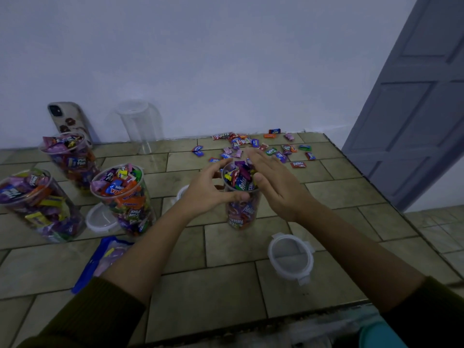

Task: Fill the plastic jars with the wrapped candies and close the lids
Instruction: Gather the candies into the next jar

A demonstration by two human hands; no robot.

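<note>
A clear plastic jar (241,212) full of wrapped candies stands uncovered in the middle of the tiled counter. My left hand (209,188) grips its upper rim, thumb across the front wall. My right hand (275,182) hovers at the jar's right side with straight fingers, its thumb at the rim. Loose wrapped candies (253,146) lie scattered behind the jar near the wall. Three more filled, lidless jars stand at the left: one at the rear (71,159), one in the middle (125,197), one at the far left (37,204). An empty jar (141,125) stands by the wall.
A clip lid (291,257) lies to the front right, another lid (101,218) between the left jars, a third (181,193) behind my left wrist. A phone (69,120) leans on the wall. A blue plastic bag (100,259) lies front left. The counter edge drops off at right.
</note>
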